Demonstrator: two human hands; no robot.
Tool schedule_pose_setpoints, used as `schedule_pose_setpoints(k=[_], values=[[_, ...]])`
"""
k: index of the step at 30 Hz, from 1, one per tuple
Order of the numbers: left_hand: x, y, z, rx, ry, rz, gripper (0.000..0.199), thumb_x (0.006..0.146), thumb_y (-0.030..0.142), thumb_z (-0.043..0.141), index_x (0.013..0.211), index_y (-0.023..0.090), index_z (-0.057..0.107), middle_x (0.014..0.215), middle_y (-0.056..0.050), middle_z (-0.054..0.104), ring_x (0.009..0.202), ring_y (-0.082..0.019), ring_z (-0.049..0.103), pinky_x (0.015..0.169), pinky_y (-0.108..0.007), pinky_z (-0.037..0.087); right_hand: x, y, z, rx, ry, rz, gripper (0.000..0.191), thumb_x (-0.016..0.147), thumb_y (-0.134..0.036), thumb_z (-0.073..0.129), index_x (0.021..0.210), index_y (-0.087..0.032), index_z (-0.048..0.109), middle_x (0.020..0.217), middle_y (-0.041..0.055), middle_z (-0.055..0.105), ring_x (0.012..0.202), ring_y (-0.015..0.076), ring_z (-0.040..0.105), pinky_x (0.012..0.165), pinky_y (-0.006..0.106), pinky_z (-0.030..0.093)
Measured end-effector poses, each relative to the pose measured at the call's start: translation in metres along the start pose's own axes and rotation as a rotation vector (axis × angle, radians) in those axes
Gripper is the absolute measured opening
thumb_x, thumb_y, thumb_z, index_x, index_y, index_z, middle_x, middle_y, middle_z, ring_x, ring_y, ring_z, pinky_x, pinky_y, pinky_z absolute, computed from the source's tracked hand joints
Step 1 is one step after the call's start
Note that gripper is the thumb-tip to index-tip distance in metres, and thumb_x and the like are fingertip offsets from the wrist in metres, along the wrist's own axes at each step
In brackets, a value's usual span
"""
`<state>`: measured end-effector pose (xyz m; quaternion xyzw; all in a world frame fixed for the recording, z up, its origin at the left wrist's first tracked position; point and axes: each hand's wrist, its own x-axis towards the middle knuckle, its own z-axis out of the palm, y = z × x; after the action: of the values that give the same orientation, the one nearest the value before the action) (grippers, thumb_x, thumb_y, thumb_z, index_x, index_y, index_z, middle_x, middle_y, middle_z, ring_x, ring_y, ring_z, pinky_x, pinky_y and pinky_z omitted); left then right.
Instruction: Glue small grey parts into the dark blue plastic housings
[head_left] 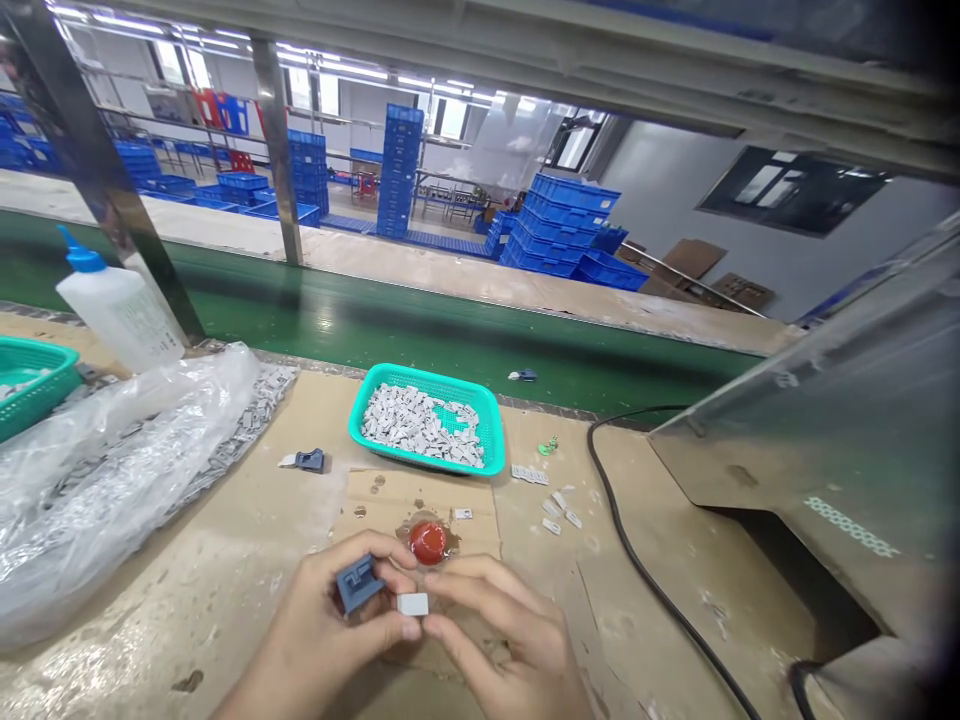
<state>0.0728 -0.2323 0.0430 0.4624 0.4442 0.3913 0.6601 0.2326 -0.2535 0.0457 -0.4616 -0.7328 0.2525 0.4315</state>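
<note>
My left hand [319, 610] is closed around a dark blue-grey plastic part [358, 584], whose slotted end faces up. A small light-grey plastic piece [413, 604] sits between the fingertips of both hands; whether it is joined to the dark part is hidden by my fingers. My right hand [506, 625] pinches at the right side of that piece with thumb and fingertips. Just beyond my fingers lies a round red object [428, 541] in a wet patch on cardboard. One loose light-grey piece [464, 514] rests beside it.
A green basket [491, 425] of light-grey pieces stands ahead. A dark part with a pale tip [307, 460] lies left, near a clear plastic bag [135, 470] and white bottle [124, 310]. Several loose pieces and a black cable [619, 500] are right. Beyond runs a green belt [375, 320].
</note>
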Motion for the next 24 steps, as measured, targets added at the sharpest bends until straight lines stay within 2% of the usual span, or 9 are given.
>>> schedule_pose_setpoints(k=[4, 9, 14, 17, 19, 20, 22, 24], values=[[0.002, -0.006, -0.004, 0.075, -0.124, -0.012, 0.024, 0.057, 0.014, 0.068, 0.078, 0.02, 0.058, 0.067, 0.003, 0.058, 0.061, -0.01, 0.055, 0.057, -0.021, 0.043, -0.006, 0.002, -0.001, 0.006, -0.048, -0.04, 0.023, 0.074, -0.005, 0.053, 0.091, -0.017, 0.062, 0.08, 0.0048, 0.059, 0.072, 0.0132, 0.057, 0.062, 0.022, 0.049], [0.003, -0.01, -0.004, 0.218, -0.135, 0.042, 0.017, 0.059, 0.017, 0.068, 0.074, 0.02, 0.059, 0.069, 0.002, 0.058, 0.065, -0.011, 0.054, 0.06, -0.022, 0.042, -0.015, 0.006, 0.001, -0.038, -0.056, 0.033, 0.019, 0.075, -0.01, 0.052, 0.087, -0.019, 0.063, 0.075, 0.0033, 0.055, 0.069, 0.0134, 0.055, 0.06, 0.024, 0.048], [0.006, -0.015, 0.0, 0.05, -0.175, -0.067, 0.018, 0.06, 0.018, 0.068, 0.074, 0.019, 0.057, 0.07, 0.001, 0.055, 0.065, -0.011, 0.052, 0.06, -0.023, 0.041, -0.018, 0.009, 0.008, -0.054, -0.018, 0.102, 0.017, 0.073, -0.012, 0.049, 0.081, -0.021, 0.061, 0.073, 0.0021, 0.053, 0.067, 0.0143, 0.054, 0.06, 0.025, 0.047], [0.009, -0.018, -0.001, 0.001, -0.195, -0.076, 0.038, 0.058, 0.015, 0.068, 0.093, 0.021, 0.054, 0.087, -0.002, 0.054, 0.064, -0.011, 0.05, 0.059, -0.024, 0.041, -0.012, 0.014, 0.007, -0.042, -0.007, 0.119, 0.014, 0.071, -0.012, 0.048, 0.076, -0.02, 0.058, 0.074, 0.0021, 0.054, 0.068, 0.0147, 0.054, 0.061, 0.025, 0.046], [0.009, -0.02, -0.006, 0.066, -0.148, -0.046, 0.051, 0.061, 0.016, 0.066, 0.108, 0.024, 0.048, 0.099, -0.005, 0.05, 0.068, -0.012, 0.05, 0.063, -0.026, 0.042, -0.007, 0.022, 0.004, -0.05, 0.012, 0.146, 0.012, 0.071, -0.012, 0.049, 0.075, -0.02, 0.057, 0.074, 0.0023, 0.055, 0.069, 0.0152, 0.054, 0.061, 0.025, 0.045], [0.008, -0.021, -0.008, 0.119, -0.103, -0.035, 0.051, 0.065, 0.019, 0.063, 0.112, 0.025, 0.045, 0.103, -0.006, 0.048, 0.074, -0.015, 0.05, 0.069, -0.028, 0.042, -0.005, 0.027, 0.002, -0.063, 0.038, 0.171, 0.011, 0.072, -0.013, 0.049, 0.074, -0.02, 0.057, 0.074, 0.0024, 0.055, 0.069, 0.0153, 0.053, 0.061, 0.024, 0.044], [0.005, -0.021, -0.014, 0.214, -0.018, -0.035, 0.043, 0.074, 0.027, 0.053, 0.115, 0.025, 0.044, 0.106, -0.008, 0.048, 0.09, -0.021, 0.048, 0.08, -0.033, 0.039, -0.002, 0.038, 0.0, -0.104, 0.105, 0.228, 0.008, 0.073, -0.015, 0.05, 0.074, -0.02, 0.056, 0.074, 0.0026, 0.054, 0.068, 0.0157, 0.052, 0.06, 0.025, 0.044], [0.003, -0.022, -0.018, 0.259, 0.012, -0.054, 0.038, 0.079, 0.032, 0.045, 0.116, 0.026, 0.045, 0.106, -0.008, 0.05, 0.102, -0.026, 0.043, 0.087, -0.037, 0.035, 0.0, 0.048, 0.0, -0.145, 0.135, 0.266, 0.007, 0.075, -0.017, 0.05, 0.075, -0.02, 0.056, 0.075, 0.0029, 0.054, 0.07, 0.0162, 0.052, 0.061, 0.026, 0.043]])
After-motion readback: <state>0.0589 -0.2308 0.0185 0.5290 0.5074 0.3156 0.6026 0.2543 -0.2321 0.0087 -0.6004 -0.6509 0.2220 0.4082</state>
